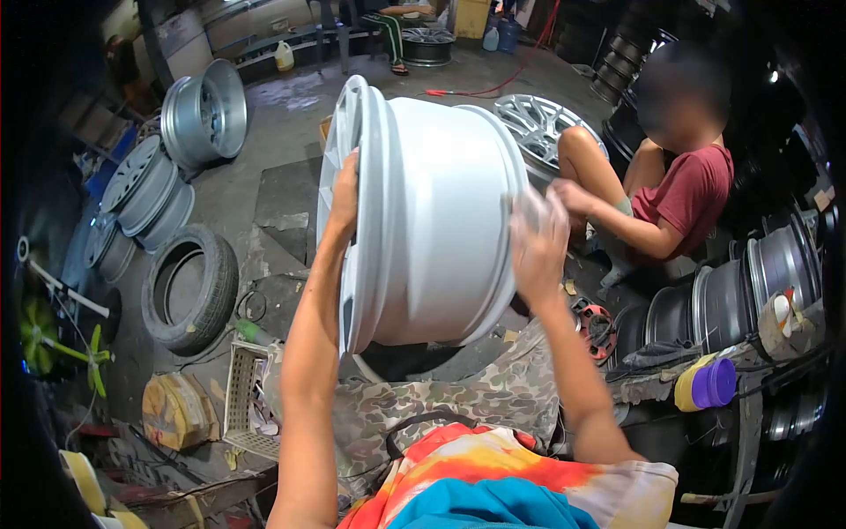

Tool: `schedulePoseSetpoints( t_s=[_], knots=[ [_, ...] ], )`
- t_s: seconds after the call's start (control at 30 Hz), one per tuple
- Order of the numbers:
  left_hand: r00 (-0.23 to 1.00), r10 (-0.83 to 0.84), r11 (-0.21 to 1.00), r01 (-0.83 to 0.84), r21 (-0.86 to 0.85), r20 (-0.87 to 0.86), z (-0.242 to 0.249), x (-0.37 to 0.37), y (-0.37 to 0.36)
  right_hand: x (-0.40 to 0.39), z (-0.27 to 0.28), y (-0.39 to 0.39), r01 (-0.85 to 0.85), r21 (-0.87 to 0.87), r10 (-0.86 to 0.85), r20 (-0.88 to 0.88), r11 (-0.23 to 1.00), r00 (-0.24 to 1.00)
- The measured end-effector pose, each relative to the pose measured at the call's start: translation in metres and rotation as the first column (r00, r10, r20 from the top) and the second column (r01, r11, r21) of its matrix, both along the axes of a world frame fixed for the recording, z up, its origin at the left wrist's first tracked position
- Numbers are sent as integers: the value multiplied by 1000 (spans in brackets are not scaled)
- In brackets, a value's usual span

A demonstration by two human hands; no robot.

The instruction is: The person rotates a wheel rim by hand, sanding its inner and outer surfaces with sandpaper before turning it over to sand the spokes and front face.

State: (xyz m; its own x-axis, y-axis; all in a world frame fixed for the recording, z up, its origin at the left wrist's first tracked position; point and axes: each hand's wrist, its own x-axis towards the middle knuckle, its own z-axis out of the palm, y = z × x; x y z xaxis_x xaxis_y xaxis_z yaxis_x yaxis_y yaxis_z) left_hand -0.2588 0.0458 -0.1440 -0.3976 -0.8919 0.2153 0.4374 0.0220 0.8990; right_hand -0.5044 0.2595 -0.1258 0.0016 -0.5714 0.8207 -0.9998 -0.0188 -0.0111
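Note:
A large silver-grey wheel rim stands on its edge in front of my lap, its spoked face turned to the left. My left hand grips the rim at that spoked side, with the fingers partly hidden behind the edge. At the opposite lip is my right hand, smeared by motion. Whether its fingers touch the lip or close on it does not show clearly. Below the rim lies a dark tire-like ring, mostly covered.
A co-worker in a red shirt sits at the right near another spoked rim. More rims and a tire stand at the left. A plastic basket is by my left arm; dark rims line the right.

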Motion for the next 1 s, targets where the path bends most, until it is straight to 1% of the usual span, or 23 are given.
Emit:
schedulePoseSetpoints(
  t_s=[0.03, 0.1, 0.13, 0.17, 0.23, 0.3, 0.33, 0.4, 0.43, 0.47, 0.5, 0.53, 0.57, 0.6, 0.63, 0.7, 0.73, 0.77, 0.8, 0.83, 0.9, 0.97, 1.0],
  knots=[
    [989, 128, 978, -115, -172, 68, -11, -4, -11, -19, 18, -33, -83, 49, 82, 23, 995, 996],
    [989, 118, 983, -104, -154, 88, -18, -5, -22, -53, 44, -114, -95, 143, 101, -31, 985, 994],
    [992, 93, 990, -83, -110, 89, 0, -2, -3, -68, 52, -158, -131, 262, 130, 21, 956, 991],
    [997, 69, 997, -69, -17, 40, 6, -3, 2, -80, 60, -204, -174, 389, 164, 60, 905, 985],
    [989, 113, 992, -107, -67, 95, 9, 2, 4, -87, 57, -266, -250, 391, 239, 78, 886, 968],
    [962, 250, 959, -231, -162, 110, 5, 2, 2, -80, 56, -299, -115, 573, 30, 155, 812, 987],
    [962, 246, 958, -224, -176, 114, 6, 4, 2, -67, 64, -285, -134, 556, 66, 141, 821, 988],
    [966, 235, 960, -214, -178, 106, 6, 2, 2, -30, 69, -217, -319, 341, 270, 185, 884, 945],
    [977, 202, 972, -192, -134, 65, 5, 0, 3, -7, 64, -169, -329, 266, 287, 185, 906, 940],
    [985, 170, 982, -167, -89, 24, 4, -2, 5, 21, 59, -114, -319, 232, 262, 246, 919, 933],
    [986, 166, 983, -164, -78, 17, 3, -4, 7, 36, 36, -73, -369, 99, 350, 168, 924, 921],
    [977, 204, 967, -192, -166, 60, 4, -5, 9, 50, 11, -35, -380, 65, 369, 134, 923, 920],
    [962, 251, 942, -219, -255, 102, 7, -4, 10, 60, -17, -4, -363, 85, 353, 106, 928, 929],
    [950, 287, 932, -247, -265, 123, 12, -3, 15, 65, -37, 13, -343, 106, 335, 85, 933, 938],
    [966, 241, 953, -217, -211, 94, 7, -5, 11, 62, -34, 8, -345, 116, 336, 92, 932, 937],
    [972, 184, 974, -159, -164, 148, -13, -6, -15, 42, -8, -18, -368, 132, 363, 61, 920, 930],
    [972, 184, 973, -160, -165, 143, -8, -3, -10, 37, 12, -43, -344, 176, 325, 128, 922, 937],
    [968, 228, 960, -206, -188, 105, 3, 2, -2, 28, 31, -78, -386, 155, 350, 214, 909, 912],
    [960, 273, 944, -254, -209, 66, 9, 6, 5, 9, 41, -121, -417, 160, 372, 251, 895, 894],
    [958, 279, 943, -260, -210, 64, 9, 12, 9, -3, 59, -161, -494, 203, 399, 375, 845, 837],
    [961, 274, 951, -264, -159, 43, 8, 33, 16, -20, 75, -237, -434, 410, 256, 422, 802, 870],
    [944, 329, 934, -320, -158, 37, -16, 54, 13, -17, 69, -286, -457, 427, 252, 454, 780, 855],
    [919, 373, 920, -349, -178, 126, -34, 67, 9, -14, 65, -296, -465, 446, 228, 487, 765, 843]
  ],
)
